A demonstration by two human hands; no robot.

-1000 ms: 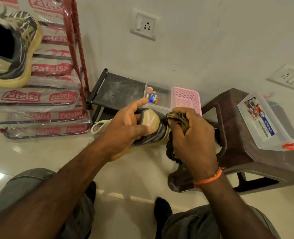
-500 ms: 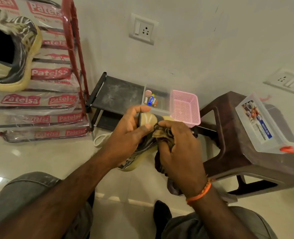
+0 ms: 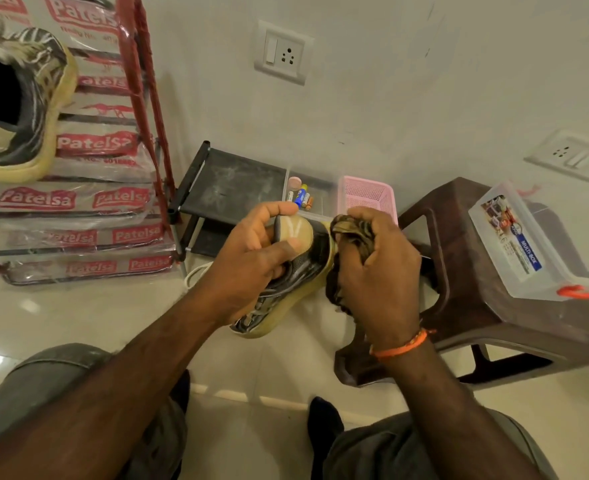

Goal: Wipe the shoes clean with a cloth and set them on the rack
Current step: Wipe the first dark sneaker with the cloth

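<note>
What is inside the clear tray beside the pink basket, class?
The clear tray holds several batteries and a round pinkish item. Its near edge is covered by the left hand and the held shoe.

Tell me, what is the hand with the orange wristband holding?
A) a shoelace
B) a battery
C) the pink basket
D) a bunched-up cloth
D: the right hand, the one with the orange wristband, has its fingers curled round a bunched-up cloth pressed against the yellow sole edge of the shoe, which the left hand holds.
</note>
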